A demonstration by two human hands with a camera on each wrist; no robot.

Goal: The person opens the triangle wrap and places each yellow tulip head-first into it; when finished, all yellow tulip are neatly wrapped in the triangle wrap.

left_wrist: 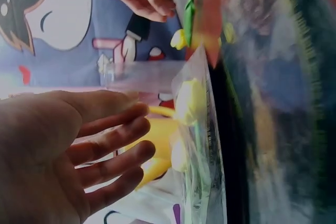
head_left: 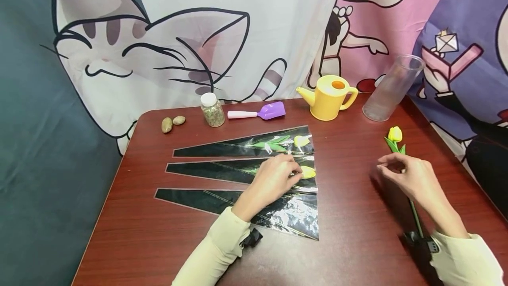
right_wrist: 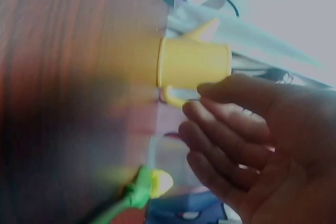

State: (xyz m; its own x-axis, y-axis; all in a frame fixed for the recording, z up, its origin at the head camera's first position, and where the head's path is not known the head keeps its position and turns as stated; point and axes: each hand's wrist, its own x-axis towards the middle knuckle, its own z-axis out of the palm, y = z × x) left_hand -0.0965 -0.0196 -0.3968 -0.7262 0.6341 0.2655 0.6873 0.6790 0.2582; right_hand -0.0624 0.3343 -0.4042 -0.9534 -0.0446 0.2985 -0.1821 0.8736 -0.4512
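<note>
Above the middle clear sleeve [head_left: 206, 170] my left hand [head_left: 275, 174] hovers, fingers loosely bent. Its left wrist view shows nothing between the fingers. A yellow tulip [head_left: 308, 172] lies in that sleeve, its stem partly hidden by the hand. Another tulip [head_left: 301, 141] lies in the far sleeve [head_left: 210, 148]. The near sleeve [head_left: 190, 199] passes under my left forearm. On the right, a loose yellow tulip [head_left: 394, 134] lies with its stem running beneath my right hand [head_left: 414, 180]. That hand is above the table, fingers relaxed and holding nothing in the right wrist view.
Along the back stand a jar with a white lid [head_left: 213, 110], a yellow watering can [head_left: 328, 98] and a tall glass vase [head_left: 390, 89]. A purple scoop [head_left: 271, 111] and two stones [head_left: 167, 125] lie there too. A printed curtain hangs behind the table.
</note>
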